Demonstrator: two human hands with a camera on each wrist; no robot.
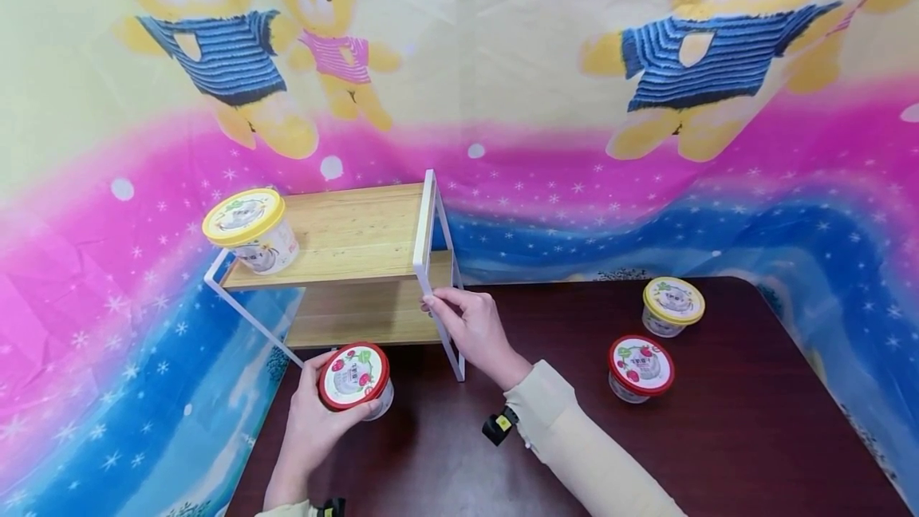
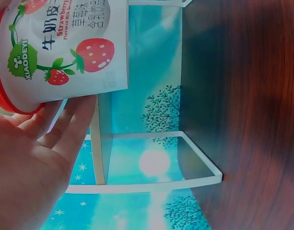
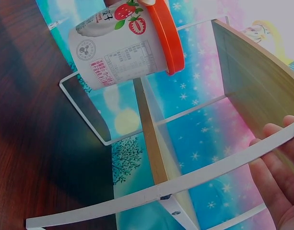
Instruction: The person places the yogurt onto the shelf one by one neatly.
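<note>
My left hand [image 1: 309,425] grips a red-lidded strawberry tub [image 1: 355,377] around its sides, in front of the two-tier shelf [image 1: 359,226]. In the left wrist view the tub [image 2: 84,48] is off the table, with its printed strawberries facing the camera. My right hand [image 1: 477,329] pinches the white metal upright [image 1: 424,254] at the shelf's right end. The fingers [image 3: 271,184] show at that bar in the right wrist view. A yellow-lidded tub [image 1: 251,230] stands on the left of the top board. The lower board lies beyond the held tub.
On the dark wooden table [image 1: 732,421], to the right, stand another red-lidded tub [image 1: 641,369] and a smaller-looking yellow-lidded tub [image 1: 672,307] behind it. A printed cloth with bears [image 1: 531,102] hangs behind the table and shelf.
</note>
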